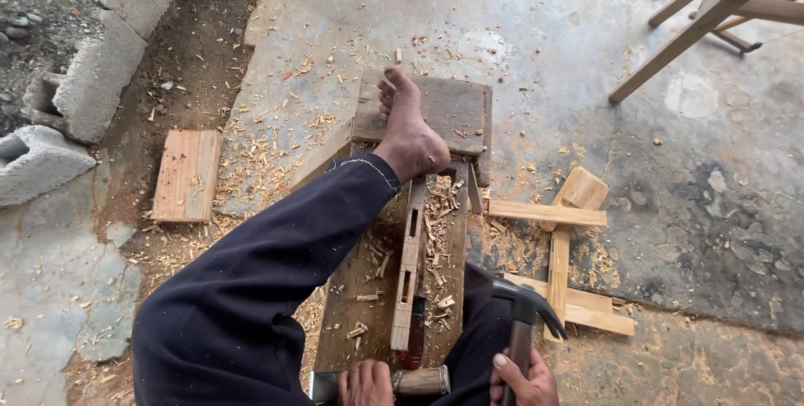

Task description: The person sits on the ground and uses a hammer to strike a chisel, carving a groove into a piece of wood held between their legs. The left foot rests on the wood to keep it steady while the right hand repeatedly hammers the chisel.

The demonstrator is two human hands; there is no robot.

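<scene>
Stained concrete floor [670, 171], scattered wood shavings [251, 163], grey blocks [92, 79].

My view, frame centre: slotted wood strip [409, 276] on bench [360, 305], foot [408, 129] on bench's far block [452, 108]. Right: crossed wood pieces [559, 255] on floor. Left: board [186, 175]; concrete blocks [96, 75] upper left. Bottom edge: chisel [419, 382] left of hammer [523, 310].

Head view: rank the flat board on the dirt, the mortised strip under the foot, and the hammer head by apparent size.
1. Flat board, largest.
2. Mortised strip, long but thin.
3. Hammer head, smallest, though nearer the camera, held in the right hand.
</scene>
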